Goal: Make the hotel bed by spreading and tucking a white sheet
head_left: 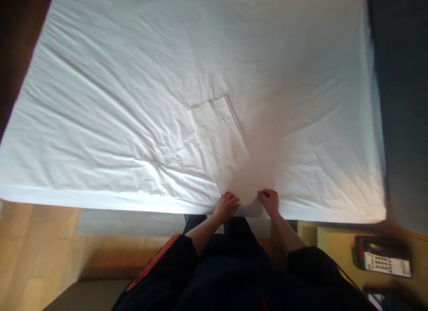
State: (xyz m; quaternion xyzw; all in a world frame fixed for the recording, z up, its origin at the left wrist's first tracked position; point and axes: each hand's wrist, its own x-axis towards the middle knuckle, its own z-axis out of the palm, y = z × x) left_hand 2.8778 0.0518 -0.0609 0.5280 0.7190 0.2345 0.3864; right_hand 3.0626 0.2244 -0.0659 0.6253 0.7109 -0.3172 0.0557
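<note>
A folded white cloth (225,143) lies in a long, slightly tilted rectangle on the white bedsheet (117,101), its far edge showing several layers. Near the mattress's front edge, my left hand (227,205) has its fingers curled on the near left corner of the cloth. My right hand (270,201) pinches the near right corner between thumb and fingers. Between the two hands the cloth's near end lies partly in shadow. Wrinkles run across the sheet to the left of the cloth.
A bedside cabinet (329,253) stands at the lower right, with a dark telephone (381,255) on it. A dark grey panel (401,101) borders the bed on the right. Wooden floor (43,244) and a pale grey rug (130,222) show below the bed.
</note>
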